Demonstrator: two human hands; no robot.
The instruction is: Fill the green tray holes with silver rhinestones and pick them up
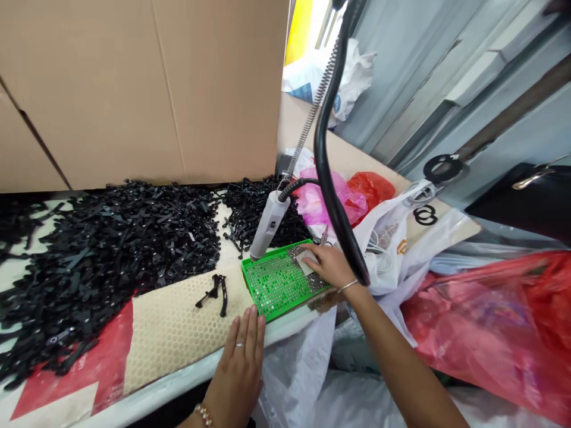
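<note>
A green tray (276,310) with a grid of small holes lies at the table's front edge, many holes filled with small metal screws. My right hand (328,264) grips a flat grey card (306,262) over the tray's right end, where loose screws (317,282) are heaped. My left hand (244,351) lies flat with fingers stretched, its fingertips by the tray's near left corner and the beige honeycomb mat (178,333). A few black plastic parts (223,295) rest on that mat. Above the tray's far left corner hangs a white electric screwdriver (270,224), touched by neither hand.
Large piles of black parts (120,255) cover the table's left and back, below a tall cardboard box (134,89). A thick black hose (328,148) hangs down near my right wrist. Plastic bags (491,333) crowd the right side.
</note>
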